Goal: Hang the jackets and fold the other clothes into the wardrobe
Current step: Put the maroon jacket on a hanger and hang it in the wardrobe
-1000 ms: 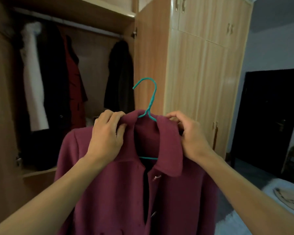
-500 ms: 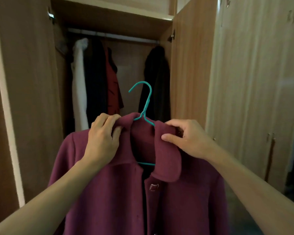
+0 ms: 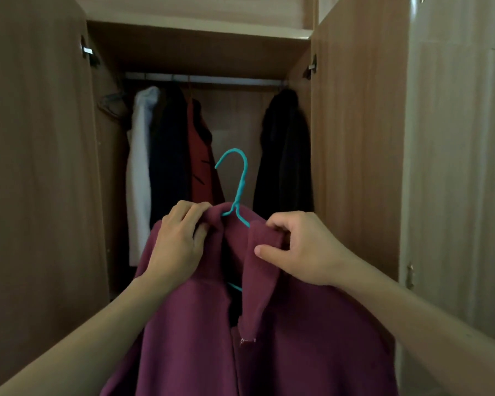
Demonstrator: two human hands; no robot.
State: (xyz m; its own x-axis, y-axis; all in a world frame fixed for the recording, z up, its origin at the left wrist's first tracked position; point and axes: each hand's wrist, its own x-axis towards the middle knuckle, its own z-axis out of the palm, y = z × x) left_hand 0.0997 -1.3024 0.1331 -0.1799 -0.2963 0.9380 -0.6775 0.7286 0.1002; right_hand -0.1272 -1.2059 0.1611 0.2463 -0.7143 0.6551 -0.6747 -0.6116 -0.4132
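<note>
I hold the plum woollen jacket (image 3: 312, 344), draped on a thin teal wire hanger (image 3: 238, 195), before the open wooden wardrobe (image 3: 355, 138). My left hand (image 3: 177, 247) grips the left side of the collar (image 3: 259, 281); my right hand (image 3: 300, 250) pinches its right flap. The hook (image 3: 235, 150) stands upright between them, well below the metal rail (image 3: 206, 79). The rail's free stretch lies up and ahead, between the red garment (image 3: 200, 155) and the black coat (image 3: 283, 155); neither hand looks nearer.

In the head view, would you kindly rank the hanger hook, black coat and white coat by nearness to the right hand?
1. Hanger hook, just left of the right hand.
2. Black coat, behind, at right.
3. White coat, far left.
</note>
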